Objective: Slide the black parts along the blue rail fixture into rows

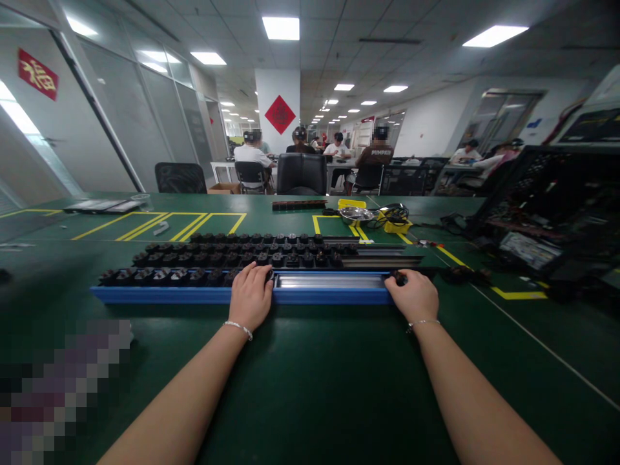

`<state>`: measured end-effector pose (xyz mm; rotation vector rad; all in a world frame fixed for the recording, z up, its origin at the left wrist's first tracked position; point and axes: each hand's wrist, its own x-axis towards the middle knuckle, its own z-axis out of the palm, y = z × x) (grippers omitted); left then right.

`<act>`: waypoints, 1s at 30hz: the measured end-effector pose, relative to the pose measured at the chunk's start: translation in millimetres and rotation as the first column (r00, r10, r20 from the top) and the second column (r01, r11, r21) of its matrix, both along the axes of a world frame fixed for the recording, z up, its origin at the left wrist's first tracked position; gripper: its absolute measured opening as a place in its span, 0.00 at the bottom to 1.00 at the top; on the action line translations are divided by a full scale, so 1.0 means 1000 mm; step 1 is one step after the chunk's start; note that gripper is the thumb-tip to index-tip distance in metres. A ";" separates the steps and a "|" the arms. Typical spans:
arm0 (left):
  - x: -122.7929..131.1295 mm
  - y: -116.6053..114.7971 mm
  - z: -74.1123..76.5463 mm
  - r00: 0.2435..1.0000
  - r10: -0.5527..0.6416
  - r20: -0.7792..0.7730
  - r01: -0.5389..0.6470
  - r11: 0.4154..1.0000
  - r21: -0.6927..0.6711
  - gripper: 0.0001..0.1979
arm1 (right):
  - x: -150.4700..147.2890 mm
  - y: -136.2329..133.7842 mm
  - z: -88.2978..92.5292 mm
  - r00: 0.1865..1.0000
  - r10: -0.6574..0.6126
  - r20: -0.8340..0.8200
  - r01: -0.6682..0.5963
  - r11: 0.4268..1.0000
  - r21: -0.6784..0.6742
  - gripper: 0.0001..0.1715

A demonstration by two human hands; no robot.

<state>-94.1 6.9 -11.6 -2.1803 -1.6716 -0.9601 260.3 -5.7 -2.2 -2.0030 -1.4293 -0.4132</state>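
A long blue rail (310, 296) lies across the green table, with a bare metal channel (334, 281) along its right part. Several black socket modules (177, 276) sit in a row on its left part. My left hand (252, 294) is closed around a black module at the right end of that row, most of it hidden by the fingers. Over the rail's right end, my right hand (416, 296) grips a small round black module (399, 278), partly covered by the fingers. Behind the blue rail are dark rails (382, 261) carrying more black modules.
Farther back stand a metal bowl (357, 214), a yellow tray (397, 225) with cables, and a short dark strip (299, 205). An open black equipment case (533, 213) occupies the right side. Yellow tape (184, 227) marks the table. Several people sit at tables beyond.
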 end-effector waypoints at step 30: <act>0.001 -0.001 0.001 1.000 0.004 0.006 -0.004 1.000 -0.006 0.18 | 0.025 -0.003 0.001 0.982 -0.141 -0.129 0.135 0.989 -0.054 0.22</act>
